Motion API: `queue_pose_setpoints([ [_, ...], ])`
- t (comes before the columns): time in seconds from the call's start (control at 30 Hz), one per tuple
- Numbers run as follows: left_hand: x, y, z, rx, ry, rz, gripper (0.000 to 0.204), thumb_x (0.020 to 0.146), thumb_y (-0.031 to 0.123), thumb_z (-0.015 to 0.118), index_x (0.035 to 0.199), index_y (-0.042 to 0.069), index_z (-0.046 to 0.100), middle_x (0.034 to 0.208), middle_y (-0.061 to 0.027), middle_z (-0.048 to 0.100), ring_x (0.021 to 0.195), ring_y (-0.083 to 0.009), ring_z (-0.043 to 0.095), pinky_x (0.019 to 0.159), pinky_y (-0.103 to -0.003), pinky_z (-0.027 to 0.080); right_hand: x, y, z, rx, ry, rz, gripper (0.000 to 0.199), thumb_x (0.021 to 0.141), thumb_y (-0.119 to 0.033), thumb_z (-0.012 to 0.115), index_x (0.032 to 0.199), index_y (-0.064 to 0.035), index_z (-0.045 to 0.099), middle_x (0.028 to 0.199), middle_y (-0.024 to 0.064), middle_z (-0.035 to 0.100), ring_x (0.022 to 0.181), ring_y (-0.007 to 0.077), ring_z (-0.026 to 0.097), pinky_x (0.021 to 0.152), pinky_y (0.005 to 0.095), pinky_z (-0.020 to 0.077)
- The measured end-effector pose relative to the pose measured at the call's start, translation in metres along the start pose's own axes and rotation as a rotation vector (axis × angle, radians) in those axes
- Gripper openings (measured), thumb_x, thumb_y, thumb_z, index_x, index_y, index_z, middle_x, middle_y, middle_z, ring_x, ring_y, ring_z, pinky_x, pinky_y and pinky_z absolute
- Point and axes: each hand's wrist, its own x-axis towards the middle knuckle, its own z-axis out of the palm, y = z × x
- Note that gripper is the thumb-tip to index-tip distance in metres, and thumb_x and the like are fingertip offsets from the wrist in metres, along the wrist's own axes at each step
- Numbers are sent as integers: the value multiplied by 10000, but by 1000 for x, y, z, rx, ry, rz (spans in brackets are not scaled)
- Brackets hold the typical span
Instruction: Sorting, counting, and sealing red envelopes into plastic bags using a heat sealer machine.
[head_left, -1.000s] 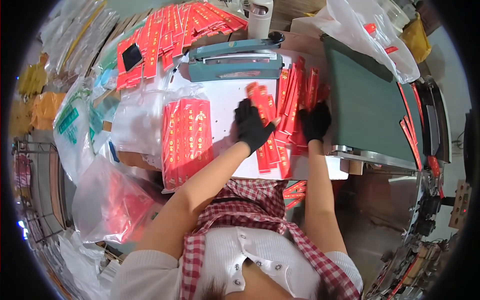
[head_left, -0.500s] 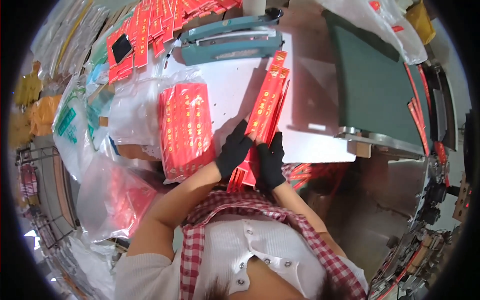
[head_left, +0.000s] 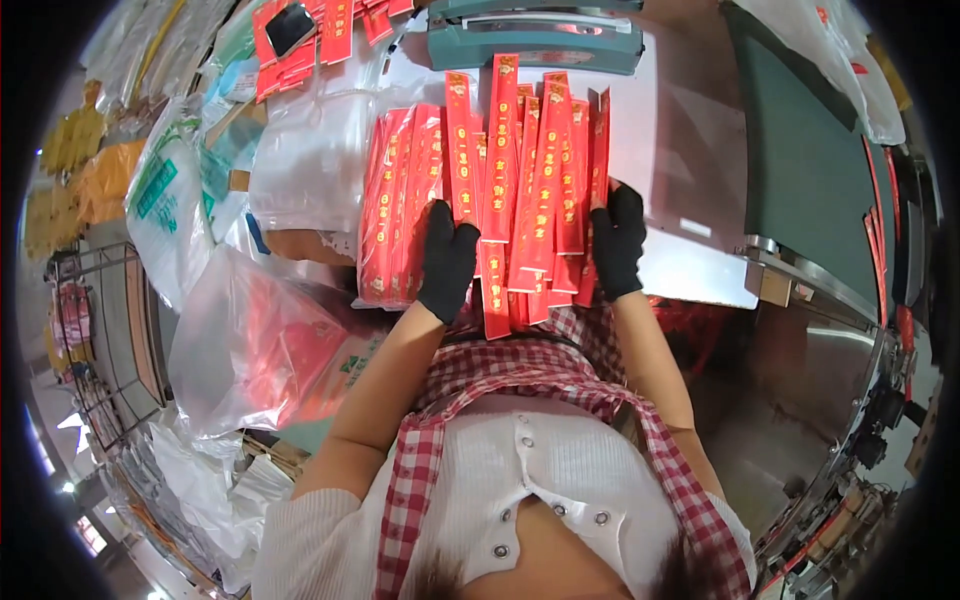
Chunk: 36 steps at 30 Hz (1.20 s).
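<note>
A loose pile of long, narrow red packets (head_left: 543,190) with gold print lies fanned out in front of me, their ends uneven. My left hand (head_left: 447,258), in a black fingerless glove, grips the pile's left edge, thumb toward the middle. On the opposite side, my right hand (head_left: 618,240), gloved alike, holds the right edge, where one packet (head_left: 600,135) stands nearly on its side. Fingers under the pile are hidden. Just left of my left hand, a clear plastic bag full of similar red packets (head_left: 390,200) lies on the white tabletop (head_left: 690,270).
A teal bag sealer (head_left: 535,40) stands at the back. Clear plastic bags (head_left: 310,165) lie to the left, with a bag of red items (head_left: 280,340) below them. Farther back left, a black phone-like object (head_left: 290,30) rests on red packets. A dark green panel (head_left: 800,150) is at right.
The narrow bundle held between both hands is now spread into a wide fan. My hands have moved apart, the right one farther right. The view has shifted, too.
</note>
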Motion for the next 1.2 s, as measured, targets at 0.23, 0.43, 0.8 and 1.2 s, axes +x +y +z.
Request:
queue_pose_setpoints([
  [0.23, 4, -7, -5, -7, -44, 33, 663, 917, 243, 519, 1442, -69, 260, 1509, -228, 286, 1414, -316, 257, 1152, -366, 205, 13, -60, 5, -333, 18, -277, 354, 808, -112, 675, 1128, -33, 546, 1020, 179, 582, 964, 353, 564, 817, 403, 467],
  [0.43, 21, -42, -2, -93, -184, 27, 640, 909, 193, 535, 1436, -61, 276, 1469, -223, 356, 1364, -317, 341, 1110, -375, 281, 31, -74, 75, -418, -374, 109, 438, 786, -342, 729, 1000, -8, 543, 947, 185, 597, 900, 301, 602, 733, 387, 481],
  [0.8, 38, 69, -22, -653, -446, 81, 373, 963, 318, 548, 1028, -44, 607, 888, -138, 667, 834, -203, 635, 771, -349, 505, -16, -120, 6, 585, -865, 551, 262, 966, -296, 571, 988, -35, 587, 734, -49, 504, 647, 39, 446, 591, 221, 380],
  [1.2, 30, 97, -6, -543, -397, 202, 284, 965, 284, 544, 881, 20, 608, 836, -73, 665, 767, -136, 616, 695, -262, 478, 5, -129, 19, 675, -660, 390, 255, 960, -235, 583, 852, -6, 552, 715, -29, 458, 696, 72, 417, 641, 264, 395],
])
